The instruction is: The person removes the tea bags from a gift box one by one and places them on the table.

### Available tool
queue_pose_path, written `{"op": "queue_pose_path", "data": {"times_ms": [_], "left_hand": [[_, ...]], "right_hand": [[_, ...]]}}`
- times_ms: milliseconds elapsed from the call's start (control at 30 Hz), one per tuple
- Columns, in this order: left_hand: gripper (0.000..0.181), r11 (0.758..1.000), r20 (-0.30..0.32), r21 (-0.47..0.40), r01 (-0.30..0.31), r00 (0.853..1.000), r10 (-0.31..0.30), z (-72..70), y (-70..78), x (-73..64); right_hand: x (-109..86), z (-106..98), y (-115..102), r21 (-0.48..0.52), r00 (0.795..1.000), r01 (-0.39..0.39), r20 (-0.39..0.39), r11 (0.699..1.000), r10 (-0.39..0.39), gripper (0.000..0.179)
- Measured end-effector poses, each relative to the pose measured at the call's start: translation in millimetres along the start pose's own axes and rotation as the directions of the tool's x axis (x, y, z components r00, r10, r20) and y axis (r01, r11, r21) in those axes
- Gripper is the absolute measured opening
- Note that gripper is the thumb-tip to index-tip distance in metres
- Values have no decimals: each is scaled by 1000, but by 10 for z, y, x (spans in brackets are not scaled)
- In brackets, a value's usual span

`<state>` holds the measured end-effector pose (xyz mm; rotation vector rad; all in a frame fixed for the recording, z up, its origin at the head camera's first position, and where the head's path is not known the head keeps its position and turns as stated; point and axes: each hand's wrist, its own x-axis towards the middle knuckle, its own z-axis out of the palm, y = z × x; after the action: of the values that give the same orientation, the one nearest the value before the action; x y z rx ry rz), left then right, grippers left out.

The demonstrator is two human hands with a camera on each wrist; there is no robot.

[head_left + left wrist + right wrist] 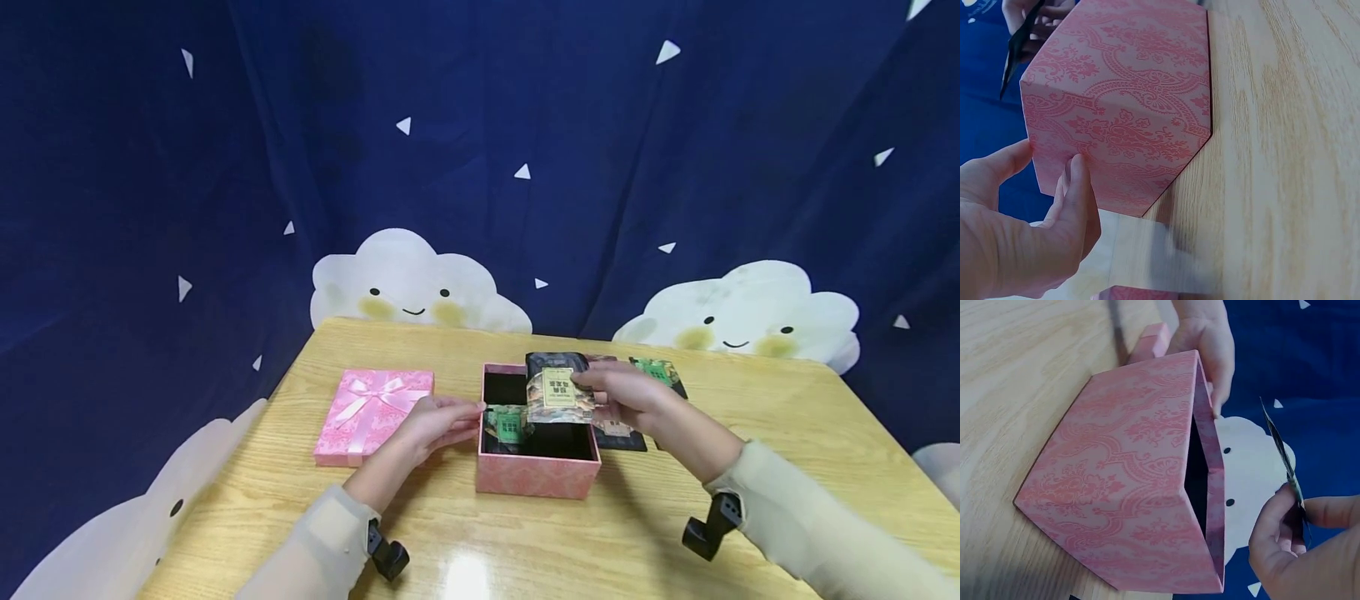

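Observation:
A pink patterned box stands with its open top up and a dark inside. My left hand touches its left side near the rim, and in the left wrist view the fairly straight fingers rest against the wall. Above the box's right part, my right hand pinches a flat black sachet with a pale yellow label by its right edge. Seen edge-on in the right wrist view, that sachet is apart from the rim. A green-labelled sachet lies inside the box at the left.
Left of the box lies a pink lid with a ribbon bow. Right of the box, sachets lie on the wooden table, among them a dark one and a green-labelled one, partly behind my right hand. A blue curtain hangs behind.

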<state>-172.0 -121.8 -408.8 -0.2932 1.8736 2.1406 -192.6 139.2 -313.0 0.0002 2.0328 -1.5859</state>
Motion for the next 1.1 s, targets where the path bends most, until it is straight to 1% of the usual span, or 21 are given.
{"op": "queue_pose_path", "data": {"times_ms": [33, 100, 133, 233, 267, 300, 433, 500, 600, 767, 900, 1000, 1067, 1100], "left_hand": [[24, 1000, -1, -3, 1, 1000, -1, -1, 1, 0], [24, 1000, -2, -5, 1, 1000, -1, -1, -1, -2], [25, 1000, -3, -5, 0, 1000, 0, -1, 1, -2], [23, 1000, -6, -5, 5, 1000, -5, 1, -1, -3], [23, 1000, -5, -3, 1, 1000, -1, 3, -4, -4], [22, 1000, -6, -6, 2, 1000, -2, 4, -5, -5], [20, 1000, -7, -12, -5, 1000, 5, 5, -6, -6], [19, 1000, -10, -14, -3, 1000, 3, 3, -3, -5], [19, 1000, -11, -12, -2, 1000, 2, 0, -7, -2], [20, 1000, -1, -16, -6, 1000, 6, -3, -8, -1], [20, 1000, 5, -21, -8, 1000, 8, -1, -13, 1], [20, 1000, 8, -22, -18, 1000, 18, -4, -18, 5], [19, 1000, 8, -21, -20, 1000, 20, -4, -18, 6], [19, 1000, 5, -23, -21, 1000, 21, -2, -17, 3]], "right_hand": [[-16, -23, 13, 19, 1000, 1, 13, 1000, -1, 76], [-45, -73, 47, 65, 1000, -12, 28, 998, 10, 66], [-62, -99, 65, 91, 999, -16, 39, 996, 13, 58], [-107, -180, 139, 171, 997, -27, 75, 985, 15, 25], [-121, -206, 166, 193, 997, -31, 80, 981, 16, 18], [-135, -230, 195, 215, 996, -30, 88, 976, 11, 15], [-180, -327, 311, 313, 995, -39, 97, 949, 9, 12], [-196, -371, 371, 336, 996, -42, 88, 941, 13, 9], [-217, -436, 466, 343, 998, -44, 64, 938, 23, 3], [-233, -530, 622, 367, 999, -47, 30, 929, 39, 15], [-235, -588, 738, 411, 998, -61, 10, 910, 63, 14], [-225, -617, 825, 456, 996, -83, 17, 886, 85, 13], [-222, -630, 881, 469, 995, -100, 27, 878, 99, 16], [-218, -641, 915, 466, 994, -103, 26, 879, 102, 18]]}}
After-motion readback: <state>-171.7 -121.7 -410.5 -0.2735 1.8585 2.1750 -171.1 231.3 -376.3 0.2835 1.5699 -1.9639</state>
